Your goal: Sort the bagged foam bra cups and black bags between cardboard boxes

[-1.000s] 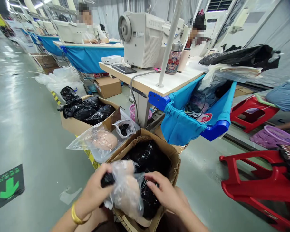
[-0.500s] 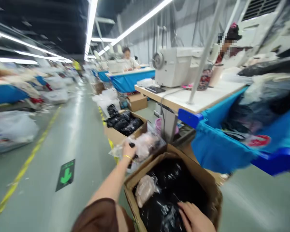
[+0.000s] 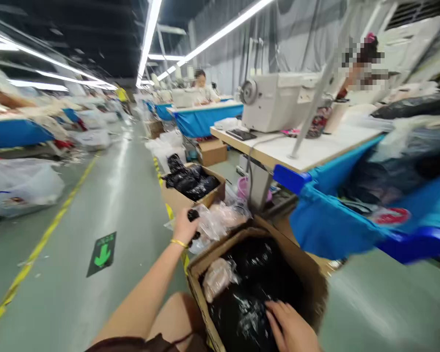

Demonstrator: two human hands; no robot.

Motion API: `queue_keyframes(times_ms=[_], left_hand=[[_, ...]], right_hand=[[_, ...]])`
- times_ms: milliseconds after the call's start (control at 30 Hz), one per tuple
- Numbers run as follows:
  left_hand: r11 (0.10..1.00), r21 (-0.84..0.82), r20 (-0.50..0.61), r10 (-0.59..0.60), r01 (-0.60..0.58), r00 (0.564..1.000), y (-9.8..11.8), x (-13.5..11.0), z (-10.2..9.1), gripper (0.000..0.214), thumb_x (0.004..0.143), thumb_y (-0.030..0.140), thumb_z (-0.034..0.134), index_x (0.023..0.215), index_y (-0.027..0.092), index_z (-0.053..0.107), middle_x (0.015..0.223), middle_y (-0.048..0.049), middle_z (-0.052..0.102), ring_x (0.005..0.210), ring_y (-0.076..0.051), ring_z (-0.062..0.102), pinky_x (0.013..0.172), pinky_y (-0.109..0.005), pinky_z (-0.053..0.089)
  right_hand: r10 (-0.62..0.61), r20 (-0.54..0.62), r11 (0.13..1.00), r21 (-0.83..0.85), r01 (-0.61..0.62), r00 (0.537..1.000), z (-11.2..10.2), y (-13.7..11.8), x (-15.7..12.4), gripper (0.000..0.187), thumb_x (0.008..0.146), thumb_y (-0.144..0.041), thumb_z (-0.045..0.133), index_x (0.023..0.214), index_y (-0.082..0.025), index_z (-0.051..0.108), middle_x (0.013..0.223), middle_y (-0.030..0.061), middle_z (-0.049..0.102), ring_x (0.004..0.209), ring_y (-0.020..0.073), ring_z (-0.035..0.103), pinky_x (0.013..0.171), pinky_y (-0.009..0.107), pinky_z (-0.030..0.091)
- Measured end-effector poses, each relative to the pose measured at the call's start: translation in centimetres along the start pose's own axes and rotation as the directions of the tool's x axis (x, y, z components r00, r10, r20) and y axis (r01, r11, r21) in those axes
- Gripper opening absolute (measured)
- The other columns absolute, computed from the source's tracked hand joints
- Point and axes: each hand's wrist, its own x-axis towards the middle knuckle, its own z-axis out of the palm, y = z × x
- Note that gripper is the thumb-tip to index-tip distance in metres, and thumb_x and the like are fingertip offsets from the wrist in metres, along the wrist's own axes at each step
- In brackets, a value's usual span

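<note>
My left hand (image 3: 185, 227) is closed around a small dark item (image 3: 193, 215), which shows black above and below the fingers; its kind is unclear. It hovers beside clear plastic bags (image 3: 209, 225) with pale contents. In front of me stands an open cardboard box (image 3: 196, 274) lined with a black plastic bag (image 3: 238, 313). Low in that box, my right hand (image 3: 291, 325) has its thumb and fingers close together on the black plastic, seemingly pinching it. A small clear packet with something beige (image 3: 217, 279) lies on the plastic at the box's left side.
Behind the clear bags, another cardboard box (image 3: 179, 196) holds black plastic bundles. A sewing machine (image 3: 267, 102) stands on a table to the right, with a blue cloth trough (image 3: 330, 225). A yellow-lined aisle (image 3: 128, 195) runs left. Other people sit at tables further off.
My left hand has shifted slightly left, off the clear bags, with the dark item in its grip. My right hand stays at the black plastic. The camera view has turned a little.
</note>
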Motion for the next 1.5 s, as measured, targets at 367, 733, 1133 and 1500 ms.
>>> queue_keyframes(times_ms=[367, 733, 1133, 1500], left_hand=[[0.961, -0.250, 0.260, 0.182, -0.116, 0.948, 2.7, -8.3, 1.2, 0.023, 0.080, 0.029, 0.048, 0.091, 0.024, 0.068, 0.093, -0.0035, 0.074, 0.093, -0.027, 0.067, 0.088, -0.041, 0.053], [0.920, 0.002, 0.810, 0.228, -0.391, 0.541, 4.5, -12.9, 7.3, 0.036, 0.079, 0.029, 0.064, 0.112, 0.022, 0.076, 0.099, -0.0071, 0.074, 0.095, -0.030, 0.069, 0.093, -0.043, 0.051], [0.922, -0.032, 0.744, 0.280, -0.387, 0.606, 4.5, -19.2, 8.3, 0.041, 0.079, 0.016, 0.058, 0.116, 0.020, 0.075, 0.122, -0.0128, 0.069, 0.113, -0.032, 0.064, 0.104, -0.051, 0.052], [0.948, -0.295, 0.657, 0.110, 0.120, 0.746, -0.1, -11.1, 6.1, 0.036, 0.081, 0.027, 0.052, 0.100, 0.019, 0.081, 0.104, -0.0047, 0.081, 0.105, -0.031, 0.072, 0.101, -0.044, 0.056]], right_hand=[[0.315, 0.407, 0.949, -0.152, -0.277, 0.857, -5.9, -4.4, 1.4, 0.028, 0.104, -0.022, 0.051, 0.123, -0.021, 0.072, 0.115, 0.0110, 0.074, 0.104, 0.0282, 0.068, 0.090, 0.043, 0.058], [0.249, 0.816, 0.965, -0.161, -0.207, 0.521, -8.0, -4.5, 5.2, 0.083, 0.086, -0.012, 0.070, 0.162, -0.019, 0.038, 0.138, 0.0185, 0.064, 0.118, 0.0379, 0.066, 0.097, 0.050, 0.059], [0.071, 0.697, 0.762, 0.424, -0.490, 0.714, -7.6, 0.1, 9.5, 0.037, 0.092, -0.028, 0.067, 0.128, -0.027, 0.060, 0.115, 0.0028, 0.076, 0.105, 0.0251, 0.072, 0.090, 0.035, 0.053], [-0.074, 0.716, 0.991, -0.028, 0.134, 0.694, -0.2, 5.5, 18.6, 0.099, 0.080, -0.036, 0.090, 0.161, -0.015, 0.038, 0.156, 0.0205, 0.050, 0.146, 0.0366, 0.042, 0.123, 0.050, 0.031]])
